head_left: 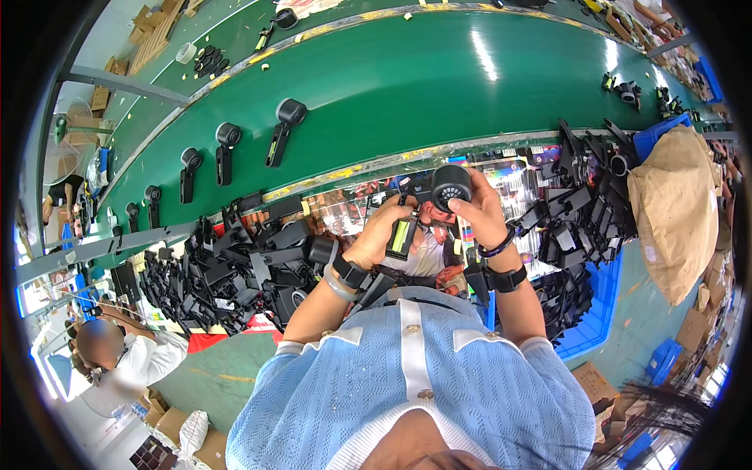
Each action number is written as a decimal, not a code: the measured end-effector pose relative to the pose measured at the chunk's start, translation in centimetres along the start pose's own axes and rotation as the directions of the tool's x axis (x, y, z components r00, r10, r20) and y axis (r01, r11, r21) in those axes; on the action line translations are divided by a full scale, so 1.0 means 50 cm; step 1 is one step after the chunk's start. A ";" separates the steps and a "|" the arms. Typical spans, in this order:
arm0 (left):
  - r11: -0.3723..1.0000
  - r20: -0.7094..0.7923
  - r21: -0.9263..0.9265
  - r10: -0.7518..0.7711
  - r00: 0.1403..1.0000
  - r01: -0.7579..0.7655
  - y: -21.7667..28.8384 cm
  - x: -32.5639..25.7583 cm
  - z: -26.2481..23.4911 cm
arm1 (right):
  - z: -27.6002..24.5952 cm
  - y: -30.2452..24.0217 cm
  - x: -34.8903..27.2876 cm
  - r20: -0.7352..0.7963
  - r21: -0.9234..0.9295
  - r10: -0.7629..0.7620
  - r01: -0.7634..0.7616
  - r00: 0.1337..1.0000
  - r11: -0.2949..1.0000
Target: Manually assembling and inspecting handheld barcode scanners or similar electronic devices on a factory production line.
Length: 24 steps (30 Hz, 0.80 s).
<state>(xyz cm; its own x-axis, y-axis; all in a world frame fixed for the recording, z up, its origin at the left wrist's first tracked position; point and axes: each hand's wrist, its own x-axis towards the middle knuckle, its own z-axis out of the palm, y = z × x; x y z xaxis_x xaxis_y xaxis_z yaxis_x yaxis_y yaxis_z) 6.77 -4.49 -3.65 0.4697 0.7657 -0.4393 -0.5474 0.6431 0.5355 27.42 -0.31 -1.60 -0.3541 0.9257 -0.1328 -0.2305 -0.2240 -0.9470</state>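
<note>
My right hand (pixel 484 213) grips a round black fan head (pixel 452 182), with the thumb pressed on its vented face. Closed around a black fan handle (pixel 402 237) is my left hand (pixel 377 233); a yellow-green strip, possibly a battery, shows along that handle. I cannot tell whether head and handle are joined between my fingers. Both hands are above a cluttered worktop. A heap of black plastic parts (pixel 227 274) lies left of my left hand, and another heap of black parts (pixel 576 223) is right of my right hand.
A green conveyor belt (pixel 392 102) runs beyond the worktop, carrying several assembled black fans (pixel 285 131) at left. Right stand a blue bin (pixel 599 313) and a brown paper sack (pixel 675 211). A co-worker in white (pixel 149 356) is at lower left.
</note>
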 end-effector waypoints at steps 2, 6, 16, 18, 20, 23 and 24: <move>0.994 -0.034 0.111 0.014 0.999 -0.010 -0.006 0.001 0.009 | -0.011 0.008 0.003 -0.035 0.078 0.036 -0.033 0.999 0.996; 0.971 -0.099 0.227 0.093 0.991 -0.069 -0.008 0.003 0.035 | -0.011 0.013 -0.002 -0.058 0.075 0.056 -0.051 0.997 0.996; 0.913 -0.233 0.407 0.076 0.970 0.026 -0.013 0.011 0.031 | -0.022 0.024 0.006 -0.011 0.123 0.018 -0.016 1.000 0.992; 0.845 -0.225 0.530 0.067 0.972 0.064 -0.004 0.011 0.041 | -0.034 -0.005 0.026 0.173 -0.012 0.028 -0.026 0.984 1.000; 0.760 -0.213 0.643 0.052 0.976 0.100 0.000 0.005 0.053 | -0.055 -0.016 0.048 0.301 -0.050 0.159 -0.151 0.940 0.987; 0.819 0.018 0.574 -0.012 1.000 0.000 -0.002 -0.004 0.059 | -0.085 -0.016 0.075 0.454 -0.164 0.369 -0.331 0.811 0.929; 0.819 0.031 0.574 -0.027 0.999 0.004 -0.002 -0.004 0.060 | -0.082 -0.038 0.075 0.472 -0.157 0.369 -0.335 0.801 0.929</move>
<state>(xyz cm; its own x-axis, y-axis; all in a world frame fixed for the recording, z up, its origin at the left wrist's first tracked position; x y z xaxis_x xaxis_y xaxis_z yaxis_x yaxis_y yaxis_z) 8.84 -4.75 -1.45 0.5055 0.7473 -0.4313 -0.0482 0.5235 0.8507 30.25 4.82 -1.50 -0.7966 0.5146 -0.3170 0.0467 -0.4705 -0.8812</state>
